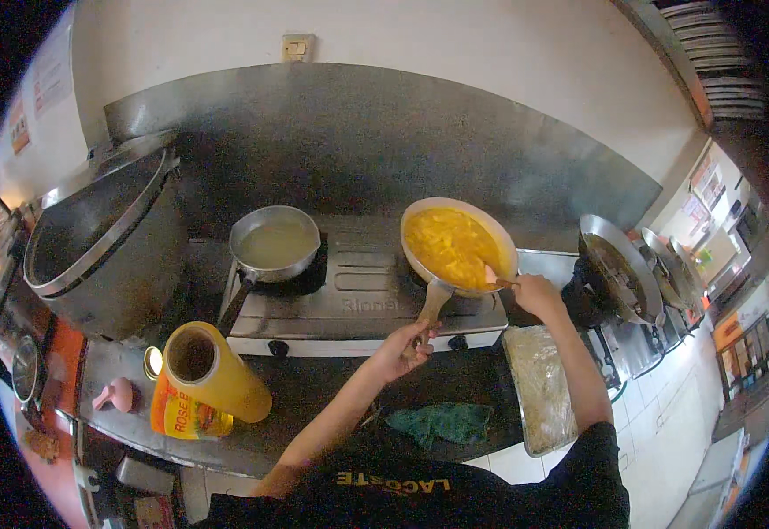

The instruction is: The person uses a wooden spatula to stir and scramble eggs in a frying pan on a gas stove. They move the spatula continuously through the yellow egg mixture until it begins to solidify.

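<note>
My left hand (405,350) grips the handle (434,303) of a light-coloured frying pan (514,246), which sits tilted over the right burner of a Rinnai gas stove (366,317). Loose yellow egg mixture (447,241), partly set in folds, spreads across the pan. In my right hand (537,295) is a spatula (492,278) with a pinkish head and a brown handle. Its head dips into the egg at the pan's near right side. A metal saucepan (275,241) of cloudy pale liquid stands over the left burner.
A large stockpot (126,278) stands at left. Near it are a yellow film roll (239,383), a yellow-and-orange pouch (189,413) and a pink egg-shaped object (120,395). A green cloth (440,423) and wrapped tray (539,390) lie nearer me. Several woks (622,271) line the right.
</note>
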Motion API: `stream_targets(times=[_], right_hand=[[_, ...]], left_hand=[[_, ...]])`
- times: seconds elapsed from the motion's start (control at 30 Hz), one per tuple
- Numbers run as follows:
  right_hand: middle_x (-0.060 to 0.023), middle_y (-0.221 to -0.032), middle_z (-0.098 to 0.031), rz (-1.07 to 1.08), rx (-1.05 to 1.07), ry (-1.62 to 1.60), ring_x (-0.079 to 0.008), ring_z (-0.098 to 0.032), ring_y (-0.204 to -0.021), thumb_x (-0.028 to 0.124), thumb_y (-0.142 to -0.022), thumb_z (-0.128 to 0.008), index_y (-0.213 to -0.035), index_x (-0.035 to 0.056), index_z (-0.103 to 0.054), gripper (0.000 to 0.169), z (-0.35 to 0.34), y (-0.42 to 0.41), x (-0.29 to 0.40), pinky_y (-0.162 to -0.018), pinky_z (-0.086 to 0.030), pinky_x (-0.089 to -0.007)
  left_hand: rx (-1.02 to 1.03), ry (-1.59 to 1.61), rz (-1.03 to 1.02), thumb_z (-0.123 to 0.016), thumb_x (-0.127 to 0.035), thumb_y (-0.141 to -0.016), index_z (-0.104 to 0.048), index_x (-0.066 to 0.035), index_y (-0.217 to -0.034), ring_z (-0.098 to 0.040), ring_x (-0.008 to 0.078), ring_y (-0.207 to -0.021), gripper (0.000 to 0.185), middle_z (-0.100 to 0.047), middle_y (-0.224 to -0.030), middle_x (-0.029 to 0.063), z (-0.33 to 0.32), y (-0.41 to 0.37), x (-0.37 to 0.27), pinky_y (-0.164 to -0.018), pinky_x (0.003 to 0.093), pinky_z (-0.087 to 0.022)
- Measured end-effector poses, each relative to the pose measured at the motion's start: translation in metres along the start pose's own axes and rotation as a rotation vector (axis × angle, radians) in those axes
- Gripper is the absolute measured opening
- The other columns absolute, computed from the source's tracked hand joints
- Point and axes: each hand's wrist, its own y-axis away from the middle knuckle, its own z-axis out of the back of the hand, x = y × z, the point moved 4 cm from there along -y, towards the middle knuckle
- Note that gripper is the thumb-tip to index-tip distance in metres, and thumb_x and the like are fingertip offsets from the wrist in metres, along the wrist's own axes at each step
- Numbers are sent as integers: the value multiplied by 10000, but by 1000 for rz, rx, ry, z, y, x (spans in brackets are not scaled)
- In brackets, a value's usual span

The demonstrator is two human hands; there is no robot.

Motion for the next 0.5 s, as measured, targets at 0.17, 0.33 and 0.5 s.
stream_targets(times=[0.17, 0.33, 0.5], right_hand=[[-200, -810, -593, 100, -47, -153, -374, -570, -781, 257, -808, -474, -904, 70, -606, 248, -10, -15, 12, -723, -447, -453], [-184, -808, -598, 195, -136, -172, -364, -572, -764, 255, -799, -500, -921, 112, -614, 220, 7, -7, 55, -693, -460, -434], [-165, -804, -605, 203, -116, -92, -342, -579, -737, 253, -778, -537, -966, 141, -605, 229, -5, 4, 56, -676, -466, -417]], left_hand=[[53, -21, -13, -501, -265, -854, -476, -19, -1049, -395, 58, -540, 316, -464, -756, -19, -5, -2, 1, -432, 152, -352], [88, -43, -8, -487, -257, -860, -468, -22, -1053, -393, 57, -548, 304, -455, -759, -23, 0, -1, -1, -432, 149, -353], [96, -25, -23, -473, -258, -867, -466, -32, -1049, -397, 52, -557, 290, -448, -760, -29, -10, 6, -1, -436, 146, -356]])
